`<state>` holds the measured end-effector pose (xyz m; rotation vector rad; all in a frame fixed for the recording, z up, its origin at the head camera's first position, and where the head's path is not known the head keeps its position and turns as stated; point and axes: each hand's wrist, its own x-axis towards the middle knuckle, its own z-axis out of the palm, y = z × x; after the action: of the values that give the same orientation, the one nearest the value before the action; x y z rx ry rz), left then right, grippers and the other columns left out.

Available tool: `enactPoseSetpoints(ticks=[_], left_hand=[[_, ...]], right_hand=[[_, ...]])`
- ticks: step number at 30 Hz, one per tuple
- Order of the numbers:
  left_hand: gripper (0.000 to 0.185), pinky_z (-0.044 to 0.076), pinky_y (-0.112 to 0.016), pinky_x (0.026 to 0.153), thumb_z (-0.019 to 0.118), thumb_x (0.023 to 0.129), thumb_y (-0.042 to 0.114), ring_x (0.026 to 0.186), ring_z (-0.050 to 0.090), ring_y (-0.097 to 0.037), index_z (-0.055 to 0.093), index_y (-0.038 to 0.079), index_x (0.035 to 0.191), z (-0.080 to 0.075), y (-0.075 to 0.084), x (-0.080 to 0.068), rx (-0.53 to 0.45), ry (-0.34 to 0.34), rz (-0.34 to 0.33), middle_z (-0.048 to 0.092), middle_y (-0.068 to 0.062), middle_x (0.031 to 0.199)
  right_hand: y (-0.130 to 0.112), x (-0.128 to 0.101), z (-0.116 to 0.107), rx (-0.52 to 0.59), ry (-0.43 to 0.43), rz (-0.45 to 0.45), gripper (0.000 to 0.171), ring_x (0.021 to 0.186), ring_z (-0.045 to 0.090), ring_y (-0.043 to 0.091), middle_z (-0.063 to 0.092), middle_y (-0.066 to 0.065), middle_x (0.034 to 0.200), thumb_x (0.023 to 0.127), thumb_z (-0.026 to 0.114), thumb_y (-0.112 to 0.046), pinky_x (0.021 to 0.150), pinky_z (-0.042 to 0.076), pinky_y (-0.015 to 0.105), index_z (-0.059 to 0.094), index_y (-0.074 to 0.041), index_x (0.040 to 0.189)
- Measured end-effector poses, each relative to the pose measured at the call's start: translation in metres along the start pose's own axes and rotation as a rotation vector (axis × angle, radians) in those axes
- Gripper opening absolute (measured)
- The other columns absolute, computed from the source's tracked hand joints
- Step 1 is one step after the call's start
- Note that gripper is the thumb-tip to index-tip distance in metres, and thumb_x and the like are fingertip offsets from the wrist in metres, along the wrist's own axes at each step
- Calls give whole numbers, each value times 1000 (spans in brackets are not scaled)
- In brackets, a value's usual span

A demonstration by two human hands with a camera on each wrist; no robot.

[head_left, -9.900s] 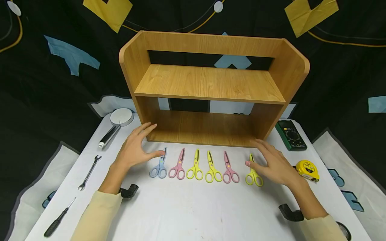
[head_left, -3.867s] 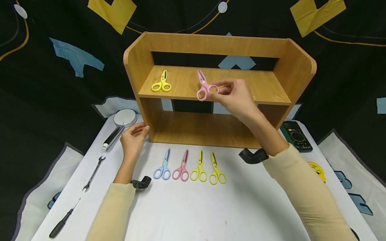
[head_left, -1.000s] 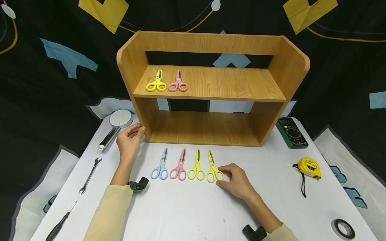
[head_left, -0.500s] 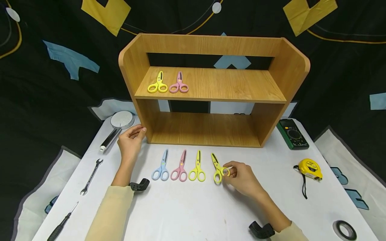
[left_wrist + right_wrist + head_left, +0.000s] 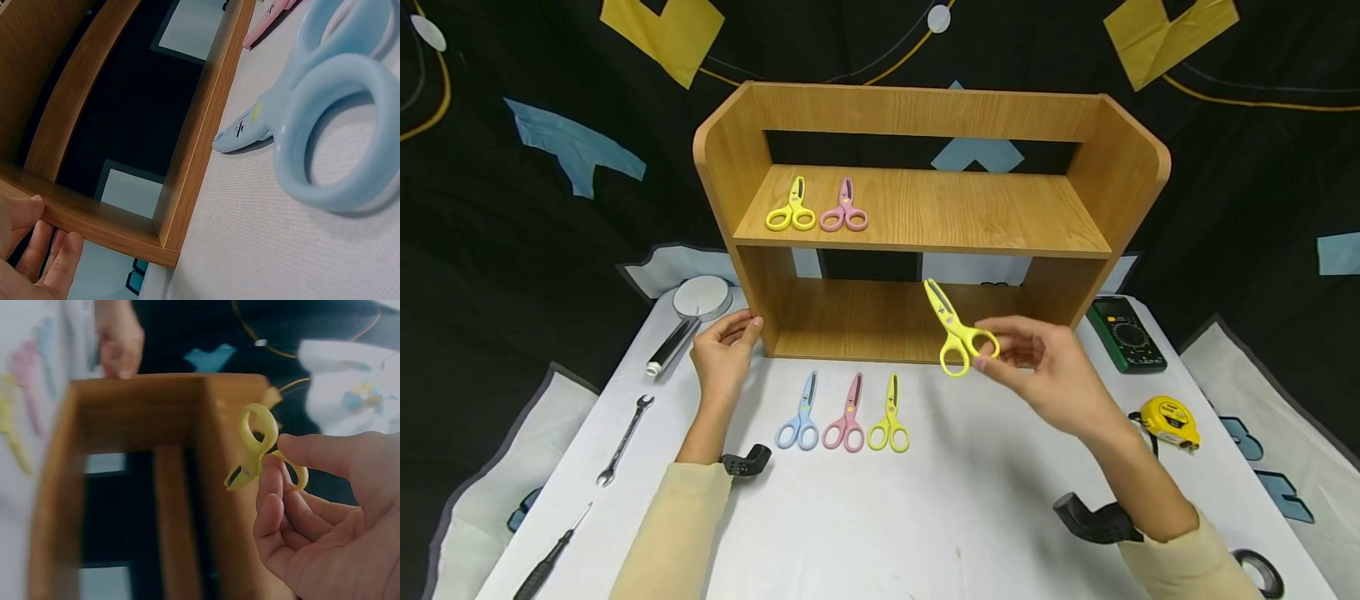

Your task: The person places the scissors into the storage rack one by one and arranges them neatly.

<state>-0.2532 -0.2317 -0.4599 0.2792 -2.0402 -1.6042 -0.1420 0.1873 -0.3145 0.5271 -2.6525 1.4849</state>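
My right hand [image 5: 1052, 371] pinches yellow scissors [image 5: 953, 329] by one handle ring, blades up, in the air before the lower level of the wooden shelf [image 5: 925, 208]. In the right wrist view, the thumb and fingertips meet at the scissors [image 5: 256, 440]. My left hand [image 5: 724, 354] grips the front edge of the shelf's left side panel, thumb on one face and fingers on the other. On the upper level lie yellow scissors [image 5: 792, 205] and pink scissors [image 5: 844, 207]. Blue scissors [image 5: 800, 412], pink scissors [image 5: 846, 415] and yellow scissors [image 5: 890, 415] lie in a row on the white table.
A magnifying glass [image 5: 688, 317], a wrench [image 5: 625, 440] and a screwdriver [image 5: 553, 552] lie along the table's left side. To the right are a multimeter [image 5: 1126, 333], a yellow tape measure [image 5: 1170, 422] and a black tape roll [image 5: 1259, 572]. Dark cloth hangs behind the shelf.
Pink scissors held in the air earlier now lie on the upper level. My right hand has picked up the rightmost yellow scissors from the row and raised them. The left hand stays on the shelf.
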Motion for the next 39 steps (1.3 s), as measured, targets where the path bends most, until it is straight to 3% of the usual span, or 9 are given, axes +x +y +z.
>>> enactPoseSetpoints(ticks=[5,9,16,21,27,39], left_hand=[[27,58,-8,73,81,91,22,84,71,-1,79,7,114,0,1,0,0,1,-1,79,-11,103],[27,58,-8,73,81,91,22,84,71,1,79,8,113,0,2,0,7,0,0,79,-11,103],[27,58,-8,74,81,92,23,86,71,0,79,9,114,0,3,-1,13,-7,0,78,-13,106],[27,58,-8,74,81,92,23,86,71,-1,79,9,114,-1,2,0,16,-5,-1,78,-14,107],[26,59,-9,73,81,91,22,86,72,-1,79,8,114,0,1,-1,9,-4,-2,79,-13,105],[30,59,-10,75,81,92,27,93,72,-9,78,9,116,-4,3,2,33,-36,-34,78,-12,108]], right_hand=[[-32,35,-16,-40,76,-28,41,89,64,23,71,10,101,94,78,-24,77,58,16,68,-10,131],[-44,69,-14,-44,125,-8,44,90,64,21,72,11,102,94,79,-24,73,56,16,67,-10,134],[-52,132,0,-12,123,72,44,88,60,16,70,8,102,96,76,-21,64,49,17,65,-8,137],[-58,163,11,5,109,157,45,89,59,13,65,6,105,98,73,-22,67,52,16,64,-7,139],[-58,180,19,-3,100,213,44,92,57,13,61,6,108,98,72,-21,69,52,17,63,-7,139],[-43,183,20,-220,9,148,38,100,55,21,62,9,115,98,73,-29,74,50,28,68,-5,127]])
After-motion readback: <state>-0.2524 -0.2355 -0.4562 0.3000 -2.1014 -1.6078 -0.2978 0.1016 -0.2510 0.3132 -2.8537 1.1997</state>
